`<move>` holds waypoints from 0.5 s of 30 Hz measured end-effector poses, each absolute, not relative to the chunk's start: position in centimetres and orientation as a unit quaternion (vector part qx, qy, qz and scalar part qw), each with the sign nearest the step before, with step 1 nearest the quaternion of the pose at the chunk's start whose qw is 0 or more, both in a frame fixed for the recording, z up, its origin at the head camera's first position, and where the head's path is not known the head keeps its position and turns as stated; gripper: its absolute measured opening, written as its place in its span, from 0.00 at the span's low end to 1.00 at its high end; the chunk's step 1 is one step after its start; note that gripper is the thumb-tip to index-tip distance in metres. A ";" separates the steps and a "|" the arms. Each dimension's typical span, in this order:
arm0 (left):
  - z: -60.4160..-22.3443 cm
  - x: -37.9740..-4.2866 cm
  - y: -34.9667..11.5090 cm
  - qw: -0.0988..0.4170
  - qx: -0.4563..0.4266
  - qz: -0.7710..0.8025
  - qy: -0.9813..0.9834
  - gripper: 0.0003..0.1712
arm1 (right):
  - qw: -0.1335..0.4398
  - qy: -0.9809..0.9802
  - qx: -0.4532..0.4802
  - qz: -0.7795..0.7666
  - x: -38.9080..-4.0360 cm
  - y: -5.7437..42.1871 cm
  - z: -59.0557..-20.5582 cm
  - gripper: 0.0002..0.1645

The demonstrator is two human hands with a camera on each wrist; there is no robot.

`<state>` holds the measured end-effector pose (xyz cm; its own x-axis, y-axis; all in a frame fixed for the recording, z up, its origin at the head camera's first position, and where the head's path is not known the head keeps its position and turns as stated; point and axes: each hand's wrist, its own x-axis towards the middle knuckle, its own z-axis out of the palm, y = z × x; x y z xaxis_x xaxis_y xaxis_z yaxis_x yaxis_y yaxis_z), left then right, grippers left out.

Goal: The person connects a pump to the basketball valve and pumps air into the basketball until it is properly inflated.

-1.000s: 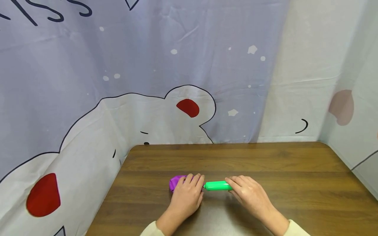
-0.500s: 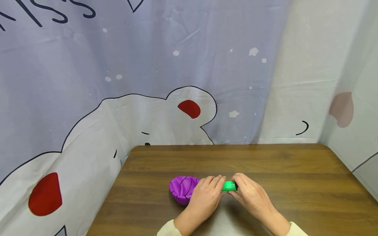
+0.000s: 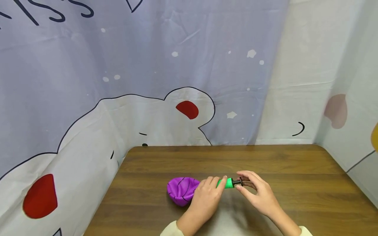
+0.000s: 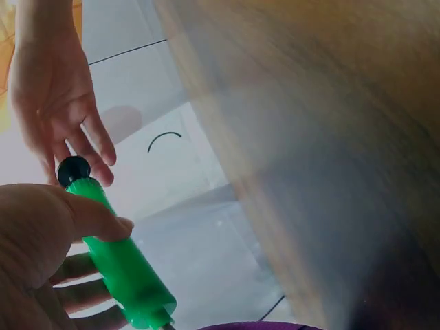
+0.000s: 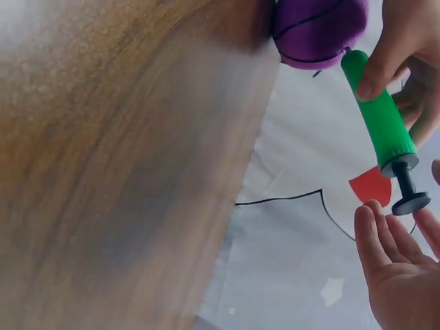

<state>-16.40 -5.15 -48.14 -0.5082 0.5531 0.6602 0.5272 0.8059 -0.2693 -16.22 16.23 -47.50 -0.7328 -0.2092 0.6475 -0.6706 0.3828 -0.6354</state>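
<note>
A green hand pump [image 3: 228, 183] lies level over the table, its narrow tip at a soft, partly deflated purple ball [image 3: 181, 191] with black lines. My left hand [image 3: 206, 196] grips the pump's barrel, thumb on one side and fingers round the other, as the left wrist view shows. The black plunger [image 5: 405, 180] sticks out a short way from the barrel. Around its round end my right hand [image 3: 262, 196] stands with fingers and thumb spread, fingertips [image 5: 371, 210] right by the black disc. In the head view the left hand hides the nozzle.
The brown wooden table [image 3: 147, 164] has rounded far corners. Behind it and at both sides hangs a printed cloth [image 3: 141, 65] with pale bear figures, close to the table's edges.
My left hand has moved right from the ball onto the pump's barrel, uncovering the ball. My right hand has let go of the pump and spread its fingers; the black plunger now shows drawn out.
</note>
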 end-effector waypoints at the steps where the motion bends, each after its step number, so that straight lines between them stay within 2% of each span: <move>1: -48.1 -16.4 -5.2 0.388 -0.310 0.014 -0.868 0.27 | 0.232 -0.791 0.271 0.498 -16.2 16.3 -47.6 0.32; 8: -48.2 -16.4 -5.0 0.396 -0.296 0.010 -0.869 0.28 | 0.218 -0.772 0.228 0.552 -16.0 16.0 -48.1 0.26; 15: -48.2 -16.4 -4.0 0.398 -0.266 0.012 -0.878 0.32 | 0.250 -0.770 0.211 0.548 -15.8 15.5 -48.0 0.22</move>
